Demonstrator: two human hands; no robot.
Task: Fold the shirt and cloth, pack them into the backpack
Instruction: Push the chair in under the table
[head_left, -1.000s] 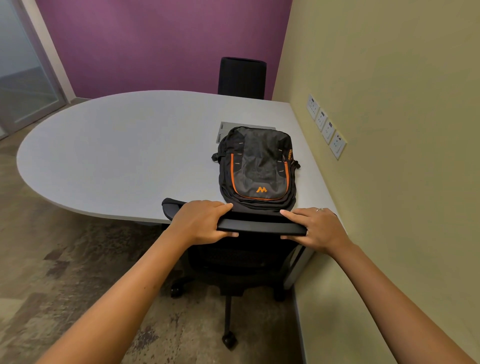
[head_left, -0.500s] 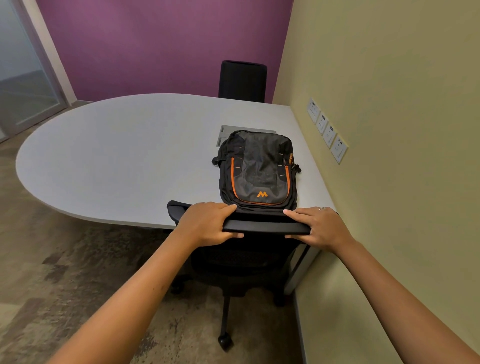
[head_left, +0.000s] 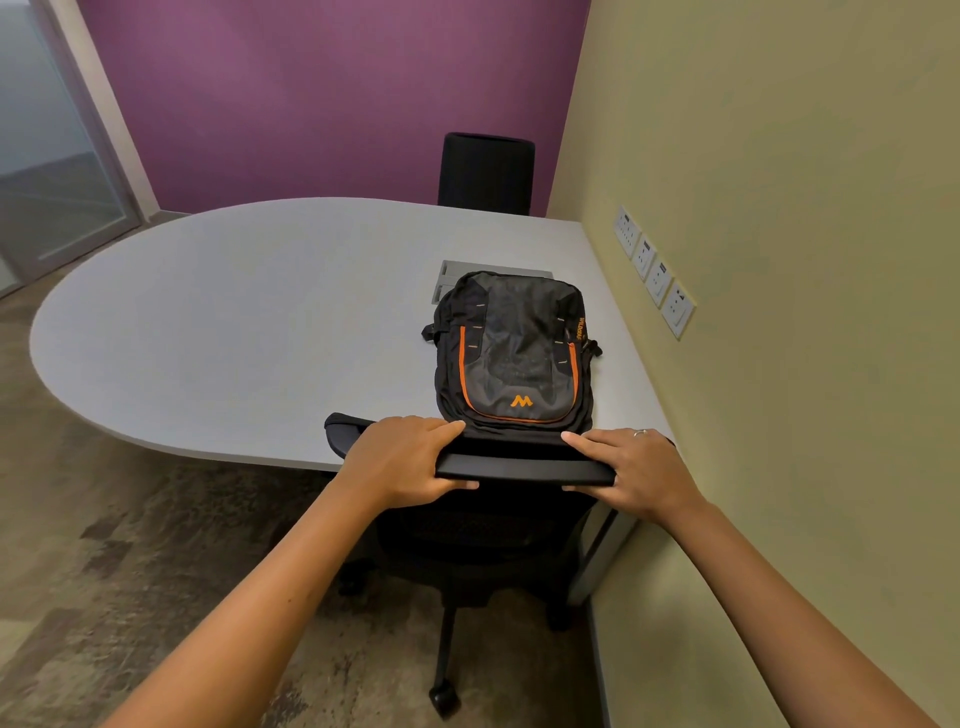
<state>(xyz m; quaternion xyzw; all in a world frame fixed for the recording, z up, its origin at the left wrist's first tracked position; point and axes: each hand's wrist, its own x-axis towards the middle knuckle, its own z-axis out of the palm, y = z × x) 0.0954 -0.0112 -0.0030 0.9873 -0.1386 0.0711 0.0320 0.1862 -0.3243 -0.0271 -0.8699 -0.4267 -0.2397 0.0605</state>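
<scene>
My left hand (head_left: 400, 460) grip clamped round top rail of black office chair (head_left: 519, 467), thumb under. My right hand (head_left: 631, 470) grip grasping same rail near its right end. Beyond rail, black-orange backpack (head_left: 517, 353) flat on white table (head_left: 234, 322), zipped, close to yellow wall. Grey tray (head_left: 452, 275) behind backpack. Second black chair (head_left: 485, 171) at far edge.

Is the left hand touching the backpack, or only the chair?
Apart. In the head view the left hand grips the chair's top edge; a dark gap separates its fingertips from the backpack.
</scene>
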